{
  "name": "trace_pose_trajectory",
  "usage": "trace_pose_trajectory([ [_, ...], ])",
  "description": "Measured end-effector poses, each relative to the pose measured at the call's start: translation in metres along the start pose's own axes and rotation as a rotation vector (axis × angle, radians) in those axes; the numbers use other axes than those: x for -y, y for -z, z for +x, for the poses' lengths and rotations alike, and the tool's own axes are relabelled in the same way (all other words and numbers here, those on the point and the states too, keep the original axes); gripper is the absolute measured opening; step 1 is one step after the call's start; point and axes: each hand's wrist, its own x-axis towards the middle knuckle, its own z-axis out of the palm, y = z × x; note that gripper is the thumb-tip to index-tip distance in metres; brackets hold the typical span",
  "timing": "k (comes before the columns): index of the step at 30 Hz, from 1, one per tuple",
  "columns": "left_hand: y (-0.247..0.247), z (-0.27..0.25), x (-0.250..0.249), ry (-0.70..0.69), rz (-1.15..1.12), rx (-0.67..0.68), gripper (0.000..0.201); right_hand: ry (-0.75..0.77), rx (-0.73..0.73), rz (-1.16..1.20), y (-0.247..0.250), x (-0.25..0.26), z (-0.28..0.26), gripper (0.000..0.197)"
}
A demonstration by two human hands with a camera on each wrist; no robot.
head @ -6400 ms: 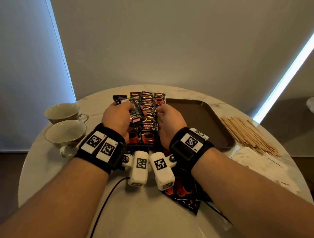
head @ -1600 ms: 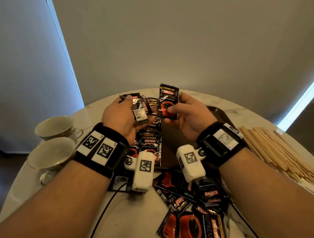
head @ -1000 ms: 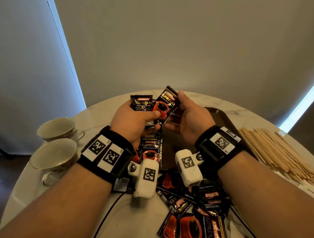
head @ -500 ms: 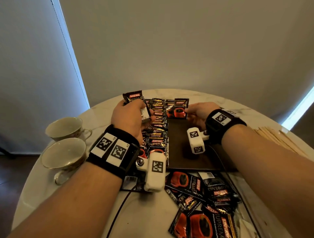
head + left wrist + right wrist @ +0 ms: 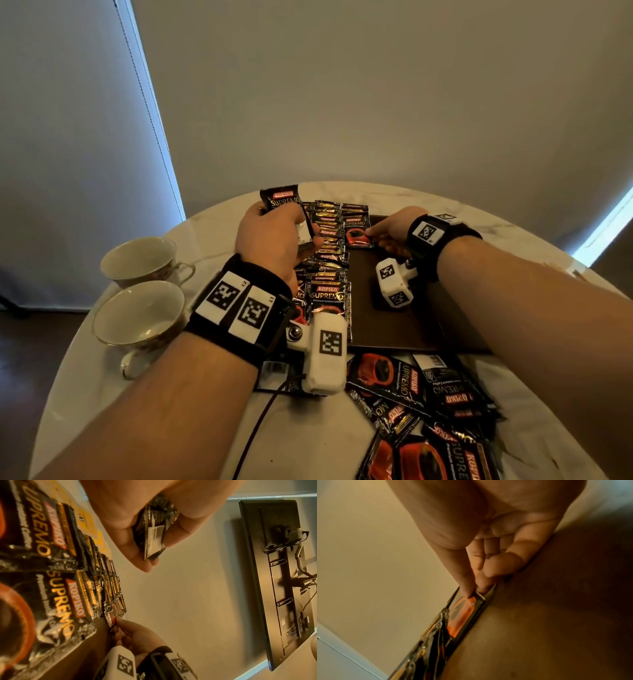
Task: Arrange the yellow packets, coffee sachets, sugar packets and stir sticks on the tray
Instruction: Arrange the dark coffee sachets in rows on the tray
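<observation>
While the left hand (image 5: 274, 240) clutches spare coffee sachets (image 5: 282, 205) ready to deal, the right hand (image 5: 390, 229) pinches one sachet (image 5: 357, 230), starting a new column on the tray (image 5: 394, 329).

On the worktop (image 5: 205, 445) the tray (image 5: 394, 318) lies before me, rows of coffee sachets (image 5: 327, 260) overlapping along its left side. Two cups (image 5: 137, 315) stand left of it. Loose sachets (image 5: 428, 394) lie heaped on the worktop just nearer me than the tray.
</observation>
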Motion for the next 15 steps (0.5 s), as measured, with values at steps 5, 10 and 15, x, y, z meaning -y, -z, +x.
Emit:
trace_pose_trajectory([
  [5, 0.001, 0.001, -0.001, 0.045, -0.047, 0.026, 0.018, -0.007, 0.031, -0.018, -0.001, 0.001, -0.001, 0.014],
  [10, 0.000, -0.001, 0.006, 0.003, 0.055, 0.087, 0.022, 0.030, 0.069, 0.115, 0.009, -0.001, -0.019, 0.014],
  [15, -0.001, 0.001, 0.014, 0.022, 0.117, 0.170, 0.030, 0.305, 0.268, 0.386, 0.021, -0.008, -0.074, 0.023],
])
